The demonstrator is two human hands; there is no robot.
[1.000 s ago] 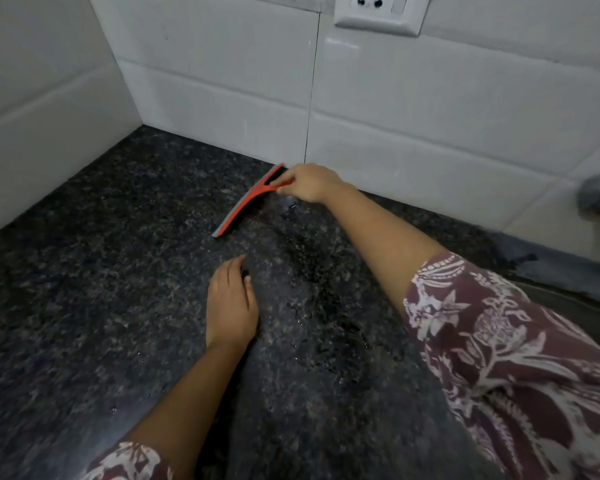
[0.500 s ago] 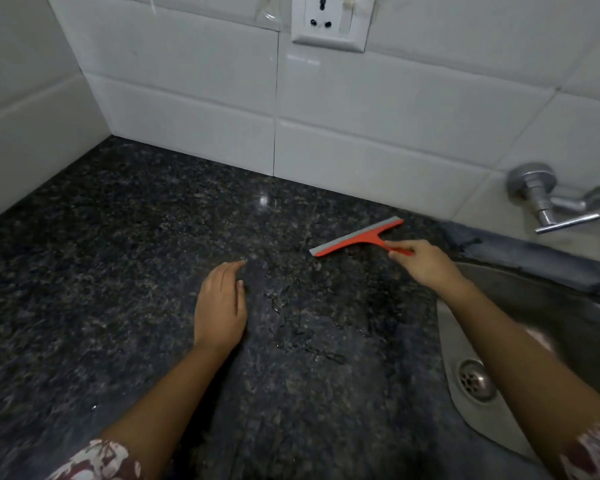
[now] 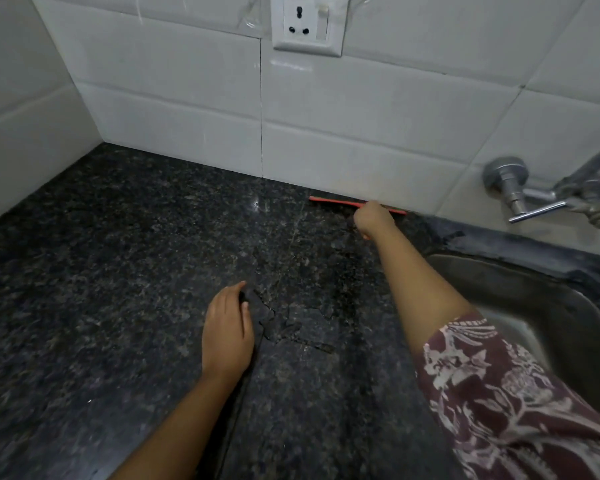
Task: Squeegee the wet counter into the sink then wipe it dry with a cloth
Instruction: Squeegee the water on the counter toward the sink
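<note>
The squeegee (image 3: 333, 201) lies far back on the table (image 3: 101, 271), its thin orange blade running along the foot of the tiled wall (image 3: 361, 150), touching it or just short of it, a little left of the sink (image 3: 520, 282). It looks a light plastic tool: a stiff frame with what is probably a soft rubber edge that bends under pressure, so it should slide easily over wet stone and needs steady downward force to carry water and not skip. The place to take it is the short handle at the middle of the blade, and that is where the right hand (image 3: 373, 218) has it, fingers curled into a fist around the handle, which is almost wholly hidden but for a sliver of orange below the fist. The left hand (image 3: 227, 329) rests palm down on the table nearer the person, fingers straight and close together, holding nothing, just beside a ragged wet patch (image 3: 291, 327) of smeared water. No cloth is in view.
</note>
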